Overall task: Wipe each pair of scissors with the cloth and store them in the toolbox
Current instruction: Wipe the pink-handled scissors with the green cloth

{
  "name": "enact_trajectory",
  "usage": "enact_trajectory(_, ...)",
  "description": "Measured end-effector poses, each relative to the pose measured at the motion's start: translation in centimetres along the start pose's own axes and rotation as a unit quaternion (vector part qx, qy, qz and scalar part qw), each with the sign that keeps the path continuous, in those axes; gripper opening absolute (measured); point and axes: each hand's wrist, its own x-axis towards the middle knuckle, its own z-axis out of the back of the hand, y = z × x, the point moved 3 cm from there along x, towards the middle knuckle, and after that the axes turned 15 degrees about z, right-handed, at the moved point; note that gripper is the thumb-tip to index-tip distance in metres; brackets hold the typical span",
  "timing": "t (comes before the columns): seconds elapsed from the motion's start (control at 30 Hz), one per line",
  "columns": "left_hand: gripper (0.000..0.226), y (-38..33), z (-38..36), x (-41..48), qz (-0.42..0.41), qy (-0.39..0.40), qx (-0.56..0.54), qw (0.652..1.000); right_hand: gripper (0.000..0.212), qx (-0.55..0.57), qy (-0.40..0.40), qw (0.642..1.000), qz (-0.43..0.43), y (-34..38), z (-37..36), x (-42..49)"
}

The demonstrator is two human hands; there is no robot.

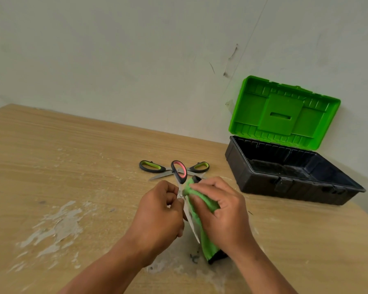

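Head view: the left hand (159,211) pinches the red-handled scissors (180,171) near the pivot, handles toward 12 o'clock. The right hand's (221,211) grip presses the green cloth (200,219) around one blade, hiding it. One green-handled pair (153,166) lies on the table (72,166); one open toolbox (289,170) at 2 o'clock.

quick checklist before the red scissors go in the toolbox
1. Toolbox lid open: ok.
2. Toolbox interior free for scissors: ok, looks empty.
3. Left hand holding red scissors firmly: ok, gripped near the pivot.
4. Cloth on the blade under right hand: ok.
5. Blades wiped clean: cannot tell, mostly hidden.
6. Green scissors wiped: not ok, lying open on the table.
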Motion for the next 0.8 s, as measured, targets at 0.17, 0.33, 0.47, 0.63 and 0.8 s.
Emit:
enact_trajectory(0.17,0.01,-0.08,-0.13,-0.24,-0.025,-0.006,0.026,0.999,0.021,0.003,0.013,0.999,-0.03,-0.27,-0.38,-0.18)
enact_trajectory(0.33,0.01,0.04,-0.39,-0.31,-0.034,-0.008,0.033,0.999,0.019,0.007,-0.02,0.998,-0.055,-0.83,-0.16,-0.13)
enact_trajectory(0.47,0.011,0.01,-0.33,-0.26,-0.032,-0.016,0.038,0.999,0.017,0.001,-0.032,0.997,-0.073,-0.96,-0.15,-0.06)
enact_trajectory(0.63,0.009,0.06,-0.22,-0.26,-0.02,-0.013,0.031,0.999,0.018,0.02,-0.02,0.997,-0.074,-1.05,-0.52,0.01)
enact_trajectory(0.8,0.006,-0.05,-0.25,-0.41,0.014,0.007,-0.027,1.0,0.017,0.04,-0.019,0.996,-0.072,-0.87,-0.49,-0.12)
